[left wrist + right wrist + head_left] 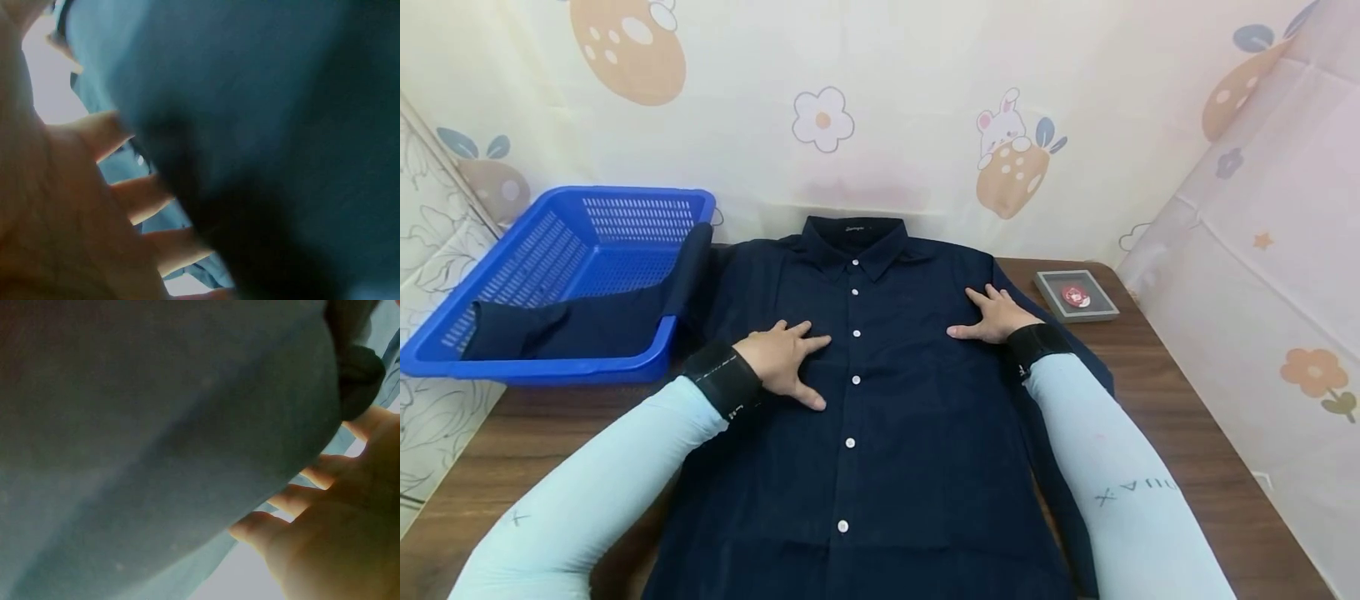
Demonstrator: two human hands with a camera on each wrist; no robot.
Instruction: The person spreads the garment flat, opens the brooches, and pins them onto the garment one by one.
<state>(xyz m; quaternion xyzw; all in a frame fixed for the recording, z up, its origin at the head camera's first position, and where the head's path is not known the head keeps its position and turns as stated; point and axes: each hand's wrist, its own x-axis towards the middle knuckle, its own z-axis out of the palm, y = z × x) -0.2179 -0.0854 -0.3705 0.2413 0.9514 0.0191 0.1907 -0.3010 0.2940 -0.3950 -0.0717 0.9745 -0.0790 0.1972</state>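
A dark navy button-up shirt (pixel 895 433) lies front up, its collar toward the wall and its white buttons in a line down the middle. My left hand (pixel 784 360) rests with spread fingers on the chest, left of the buttons. On the other side, near the shoulder, my right hand (pixel 996 317) touches the cloth with its fingers apart. One sleeve (pixel 580 325) drapes into a blue basket; the other runs down beneath my right forearm. Close up, the left wrist view has the shirt cloth (pixel 250 94) at the fingertips, and the right wrist view shows similar cloth (pixel 156 456).
The blue plastic basket (pixel 557 367) stands at the left of the wooden table (pixel 1157 400). A small grey square box (pixel 1077 297) with a red round piece sits at the back right. Patterned curtains (pixel 910 100) hang behind and beside the table.
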